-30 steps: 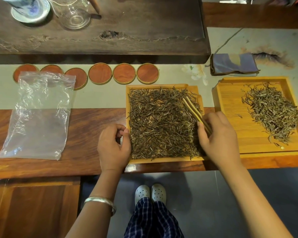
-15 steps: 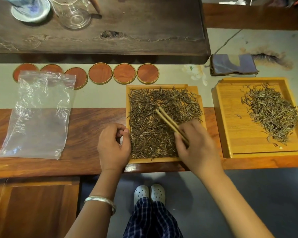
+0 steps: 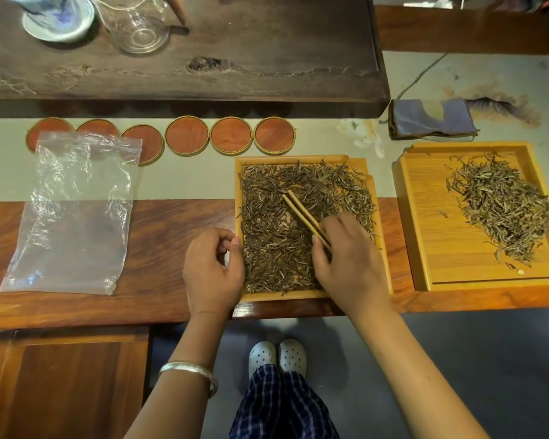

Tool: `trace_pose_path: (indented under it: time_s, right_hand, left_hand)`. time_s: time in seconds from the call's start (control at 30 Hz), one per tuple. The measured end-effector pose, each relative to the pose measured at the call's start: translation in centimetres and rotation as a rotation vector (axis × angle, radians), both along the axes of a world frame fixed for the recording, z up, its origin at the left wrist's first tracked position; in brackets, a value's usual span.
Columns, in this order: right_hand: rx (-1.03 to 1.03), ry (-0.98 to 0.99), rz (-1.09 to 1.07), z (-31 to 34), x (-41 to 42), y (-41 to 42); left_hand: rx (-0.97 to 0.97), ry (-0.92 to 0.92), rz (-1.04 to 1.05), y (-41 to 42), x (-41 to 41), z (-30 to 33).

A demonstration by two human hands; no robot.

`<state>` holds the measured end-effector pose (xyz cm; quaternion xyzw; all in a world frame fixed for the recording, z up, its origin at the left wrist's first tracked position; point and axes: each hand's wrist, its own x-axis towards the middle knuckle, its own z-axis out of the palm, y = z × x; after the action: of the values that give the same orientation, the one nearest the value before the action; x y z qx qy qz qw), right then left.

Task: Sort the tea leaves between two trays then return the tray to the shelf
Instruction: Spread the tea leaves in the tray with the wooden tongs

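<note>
A square bamboo tray [image 3: 301,159] in front of me is covered with dark tea leaves [image 3: 273,245]. My right hand [image 3: 349,264] holds bamboo tweezers [image 3: 301,213] over it, tips down among the leaves near the tray's middle. My left hand [image 3: 213,274] rests at the tray's left edge, fingers loosely curled, thumb and fingertips by the rim. To the right lies a larger bamboo tray [image 3: 425,242] with a smaller heap of paler leaves [image 3: 501,207] in its right half.
A clear plastic bag [image 3: 73,213] lies on the left of the wooden table. Several round red coasters [image 3: 187,135] line the runner behind. A dark tea board [image 3: 267,58] carries a glass pitcher [image 3: 140,26] and a porcelain cup. A folded blue cloth [image 3: 431,120] sits beyond the right tray.
My right hand has carried the tweezers from the near tray's right edge leftward to its middle. The left hand has stayed at the left rim.
</note>
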<state>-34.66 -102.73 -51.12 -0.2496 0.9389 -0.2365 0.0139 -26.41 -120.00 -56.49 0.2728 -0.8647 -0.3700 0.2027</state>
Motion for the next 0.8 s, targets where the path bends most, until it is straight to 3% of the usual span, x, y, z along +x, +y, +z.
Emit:
trace_pose_path:
  time_s: [0.8]
  right_hand:
    - [-0.049, -0.042, -0.037, -0.2, 2.1, 0.4]
  left_hand:
    - [0.007, -0.015, 0.026, 0.2, -0.1, 0.4]
